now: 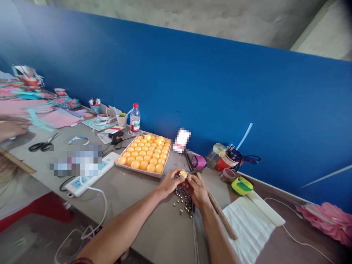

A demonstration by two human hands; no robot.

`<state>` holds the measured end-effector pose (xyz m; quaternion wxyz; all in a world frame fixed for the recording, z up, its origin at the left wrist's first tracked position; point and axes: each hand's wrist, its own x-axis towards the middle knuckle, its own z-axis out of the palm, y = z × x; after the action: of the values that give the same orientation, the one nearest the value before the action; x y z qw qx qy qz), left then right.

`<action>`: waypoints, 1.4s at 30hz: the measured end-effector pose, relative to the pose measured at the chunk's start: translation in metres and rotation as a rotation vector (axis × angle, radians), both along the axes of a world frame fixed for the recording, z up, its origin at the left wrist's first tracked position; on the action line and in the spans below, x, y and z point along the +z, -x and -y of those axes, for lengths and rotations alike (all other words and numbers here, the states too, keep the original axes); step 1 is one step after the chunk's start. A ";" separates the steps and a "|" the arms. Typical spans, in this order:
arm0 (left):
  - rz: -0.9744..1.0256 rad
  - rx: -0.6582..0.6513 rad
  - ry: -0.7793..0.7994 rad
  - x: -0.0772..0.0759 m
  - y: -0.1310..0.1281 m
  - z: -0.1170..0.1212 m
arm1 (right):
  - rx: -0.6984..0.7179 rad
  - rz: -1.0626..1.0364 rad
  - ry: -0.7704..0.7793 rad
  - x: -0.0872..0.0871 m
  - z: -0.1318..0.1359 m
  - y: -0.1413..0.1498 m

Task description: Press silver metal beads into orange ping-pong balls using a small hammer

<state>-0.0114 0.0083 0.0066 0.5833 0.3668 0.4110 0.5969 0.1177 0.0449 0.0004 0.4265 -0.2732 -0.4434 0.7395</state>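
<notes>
In the fingers of my left hand (pixel 171 182) is an orange ball (pixel 183 174) that looks like a table tennis ball. My right hand (pixel 196 187) meets it from the other side, fingertips pinched close against the ball; what they hold, if anything, is too small to make out. Under both hands lies a loose pile of small shiny silver bells or beads (pixel 186 200), some scattered to the left. Left of my hands stands a shallow tray (pixel 143 172) filled with rows of similar orange balls. A hammer-like tool with a wooden handle (pixel 220 211) lies just right of my right hand.
A white power strip (pixel 107 165) with cords, a glue gun (pixel 115 137), scissors (pixel 44 143) and a water bottle (pixel 135 121) are to the left. Rightward are a purple roll (pixel 199 161), a jar (pixel 216 154), a yellow-green object (pixel 242 186) and white cloth (pixel 249 223). Another person's hand (pixel 12 126) shows far left.
</notes>
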 end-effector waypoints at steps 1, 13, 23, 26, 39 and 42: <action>-0.002 0.002 0.003 0.000 0.000 0.000 | 0.002 0.002 -0.007 0.000 0.000 0.000; -0.239 0.068 -0.051 -0.011 0.000 -0.003 | -0.048 0.155 -0.064 -0.008 -0.005 -0.003; -0.350 0.119 -0.126 -0.020 -0.003 -0.002 | -0.091 0.187 -0.088 -0.010 -0.005 -0.002; -0.343 0.108 -0.112 -0.017 -0.002 -0.001 | -0.084 0.163 -0.096 -0.008 -0.003 -0.002; -0.338 0.075 -0.160 -0.009 -0.004 0.004 | -0.056 0.083 -0.036 0.000 0.001 0.003; -0.092 0.028 -0.056 -0.004 -0.006 0.004 | -0.094 0.124 -0.102 -0.003 -0.006 -0.005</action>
<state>-0.0050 0.0047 0.0023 0.5449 0.4042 0.4254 0.5989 0.1225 0.0505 -0.0022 0.4460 -0.3168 -0.4929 0.6766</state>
